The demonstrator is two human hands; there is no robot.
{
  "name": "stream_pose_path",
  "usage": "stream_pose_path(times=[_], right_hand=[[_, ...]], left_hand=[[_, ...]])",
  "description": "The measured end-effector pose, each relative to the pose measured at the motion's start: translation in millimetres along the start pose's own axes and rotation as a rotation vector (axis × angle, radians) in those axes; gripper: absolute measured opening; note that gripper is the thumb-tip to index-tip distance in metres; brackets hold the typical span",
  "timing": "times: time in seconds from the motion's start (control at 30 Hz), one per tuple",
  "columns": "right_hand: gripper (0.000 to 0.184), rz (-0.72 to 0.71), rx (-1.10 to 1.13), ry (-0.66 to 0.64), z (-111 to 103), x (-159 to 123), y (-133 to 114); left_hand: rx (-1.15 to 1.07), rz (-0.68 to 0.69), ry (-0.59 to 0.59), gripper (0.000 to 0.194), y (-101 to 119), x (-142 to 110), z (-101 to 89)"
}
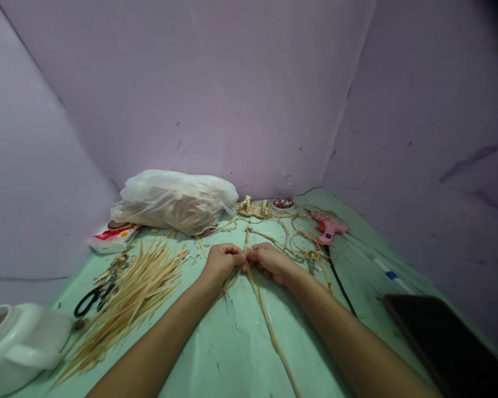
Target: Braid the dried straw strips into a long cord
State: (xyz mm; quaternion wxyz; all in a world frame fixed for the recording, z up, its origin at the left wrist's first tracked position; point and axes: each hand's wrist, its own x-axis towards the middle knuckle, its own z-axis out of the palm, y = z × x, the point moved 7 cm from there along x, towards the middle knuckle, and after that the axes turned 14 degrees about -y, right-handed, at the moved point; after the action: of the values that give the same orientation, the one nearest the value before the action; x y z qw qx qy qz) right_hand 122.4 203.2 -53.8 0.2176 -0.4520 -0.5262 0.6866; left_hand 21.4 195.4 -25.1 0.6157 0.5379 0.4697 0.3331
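At the middle of the table, my left hand [224, 261] and my right hand [270, 261] meet fingertip to fingertip. Both are closed in a pinch on pale dried plant-fibre strands [269, 323]. One long strand runs from my fingers toward the near edge, and shorter ends hang below my left hand. Beyond my fingertips a thin twisted or braided fibre cord [247, 237] stretches away. It appears to join the loose, knotted cord [305, 253] lying right of my right hand. My fingers hide the exact crossing of the strands.
Loose dried strips [136, 301] and black-handled scissors [89, 301] lie left, near a white jug [29, 342]. Behind are a plastic bag [176, 199], a woven piece [253, 208] and a bead jar [283, 202]. A pink glue gun [330, 228] and dark phone [444, 342] lie right.
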Motion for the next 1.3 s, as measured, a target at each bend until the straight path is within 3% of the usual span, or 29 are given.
stream_pose_path(times=[0.23,0.4,0.6,0.77,0.9,1.13,1.3], right_hand=[[0.004,-0.003,0.024,0.016,-1,1,2],[0.003,-0.04,0.061,0.001,-1,1,1],[0.006,-0.053,0.083,0.008,-1,0,1],[0.006,-0.061,0.069,0.009,0,-2,-2],[0.003,-0.067,0.046,0.01,1,-1,-1],[0.004,-0.066,0.036,0.044,0,-1,1],[0.003,-0.07,0.051,0.082,0,-1,0]], left_hand=[[0.138,0.074,0.114,0.003,-9,4,-6.3],[0.312,0.12,0.208,0.013,-6,5,-14.1],[0.314,0.037,0.045,0.027,-12,9,-9.4],[0.498,0.054,0.105,0.031,-4,5,-18.0],[0.63,0.044,0.056,0.024,3,-1,-11.4],[1.07,0.02,0.248,0.023,21,-23,4.7],[1.364,0.078,0.232,0.026,29,-31,27.9]])
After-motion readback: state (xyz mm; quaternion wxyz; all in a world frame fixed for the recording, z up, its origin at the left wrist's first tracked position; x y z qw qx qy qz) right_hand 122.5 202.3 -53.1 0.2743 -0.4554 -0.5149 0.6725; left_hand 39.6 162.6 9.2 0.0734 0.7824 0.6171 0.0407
